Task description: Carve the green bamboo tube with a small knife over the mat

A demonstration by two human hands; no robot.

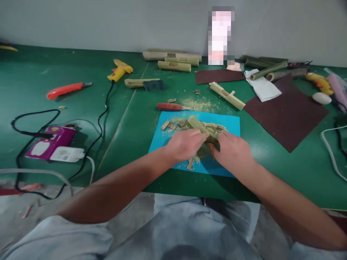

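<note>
No brand or writing can be read; the purple-and-white power strip (52, 146) at your left carries a label too blurred to make out. Your left hand (184, 144) is closed around a green bamboo tube (197, 125), which lies tilted over the blue cutting mat (230, 126) near the table's front edge, its far end pointing away and to the left. Your right hand (233, 151) meets the tube's near end and is curled about a dark piece (214, 142) there; whether this is a tool or bamboo skin cannot be told. The tube is pale green with a cut, open end. Bamboo chips (169, 125) and sawdust (199, 105) litter the mat and the green table (81, 108) behind it. Just beyond the mat lies a red-handled knife (172, 106); farther left, an orange utility knife (66, 89) and a yellow glue gun (119, 70). Notched bamboo sections (173, 59) rest by the wall, another (227, 95) beside the brown sandpaper sheets (287, 112) on your right.
</note>
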